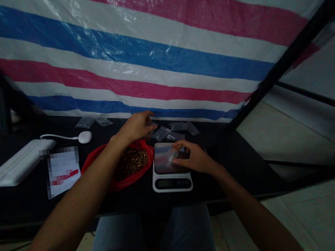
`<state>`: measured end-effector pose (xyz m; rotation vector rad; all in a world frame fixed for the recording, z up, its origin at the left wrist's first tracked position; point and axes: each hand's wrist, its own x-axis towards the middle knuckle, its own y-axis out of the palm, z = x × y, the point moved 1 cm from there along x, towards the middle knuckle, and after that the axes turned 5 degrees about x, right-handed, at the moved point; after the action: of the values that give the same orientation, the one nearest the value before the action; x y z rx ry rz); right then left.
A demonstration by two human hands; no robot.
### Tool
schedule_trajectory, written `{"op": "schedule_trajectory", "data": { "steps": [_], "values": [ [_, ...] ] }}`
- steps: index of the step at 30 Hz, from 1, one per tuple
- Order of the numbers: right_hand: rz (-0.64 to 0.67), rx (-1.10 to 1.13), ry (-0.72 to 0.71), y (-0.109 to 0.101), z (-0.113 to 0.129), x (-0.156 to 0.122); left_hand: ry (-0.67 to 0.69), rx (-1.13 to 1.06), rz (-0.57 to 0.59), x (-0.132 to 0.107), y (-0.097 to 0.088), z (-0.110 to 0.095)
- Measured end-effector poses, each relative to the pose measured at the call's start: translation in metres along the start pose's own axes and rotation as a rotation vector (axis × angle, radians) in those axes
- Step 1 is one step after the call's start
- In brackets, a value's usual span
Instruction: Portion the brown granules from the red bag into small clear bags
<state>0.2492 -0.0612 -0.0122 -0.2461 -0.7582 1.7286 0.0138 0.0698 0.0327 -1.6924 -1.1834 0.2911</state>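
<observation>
My right hand (pixel 194 159) is closed on a small round clear plastic cup (pixel 172 154), thumb on one side and fingers on the other, over the metal plate of a white digital scale (pixel 172 184). Whether the cup rests on the plate I cannot tell. Farther back, my left hand (pixel 137 126) reaches past a red plastic bag (pixel 128 183) full of brown beans or pellets (pixel 135 160). Its curled fingers pinch what looks like a small clear plastic bag (pixel 152 123), partly hidden. Several more small clear bags (pixel 160 133) lie just beside it.
To the left are a long white device (pixel 19 164), a white round puck with a cable (pixel 85 137) and a white packet with red marking (pixel 68 166). More clear bags (pixel 86 121) lie at the back left. A striped sheet (pixel 134 52) hangs behind the black table (pixel 224 187).
</observation>
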Motion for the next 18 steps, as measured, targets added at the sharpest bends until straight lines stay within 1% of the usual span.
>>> {"op": "schedule_trajectory", "data": {
  "steps": [3, 7, 10, 12, 13, 14, 15, 16, 18],
  "values": [
    [-0.029, 0.02, -0.008, 0.003, -0.006, -0.002, 0.002, 0.095, 0.074, 0.007, 0.013, 0.004],
    [-0.144, -0.01, -0.036, -0.003, -0.004, -0.003, -0.005, 0.149, 0.123, 0.006, 0.023, 0.0],
    [-0.285, -0.024, -0.064, 0.001, 0.007, -0.004, -0.001, 0.162, 0.13, 0.006, 0.024, -0.001],
    [-0.389, -0.034, -0.108, 0.01, 0.02, -0.004, -0.005, 0.148, 0.119, 0.007, 0.023, -0.001],
    [-0.418, -0.044, -0.14, 0.017, 0.028, -0.004, -0.008, 0.136, 0.113, 0.008, 0.023, -0.001],
    [-0.414, -0.062, -0.178, 0.026, 0.037, -0.003, -0.01, 0.125, 0.109, 0.009, 0.023, -0.002],
    [-0.364, -0.087, -0.21, 0.035, 0.046, -0.001, -0.011, 0.119, 0.107, 0.009, 0.024, -0.002],
    [-0.286, -0.112, -0.233, 0.045, 0.056, 0.002, -0.011, 0.118, 0.107, 0.009, 0.025, -0.003],
    [-0.073, -0.174, -0.258, 0.064, 0.072, 0.011, -0.011, 0.136, 0.112, 0.01, 0.028, -0.004]
  ]
}}
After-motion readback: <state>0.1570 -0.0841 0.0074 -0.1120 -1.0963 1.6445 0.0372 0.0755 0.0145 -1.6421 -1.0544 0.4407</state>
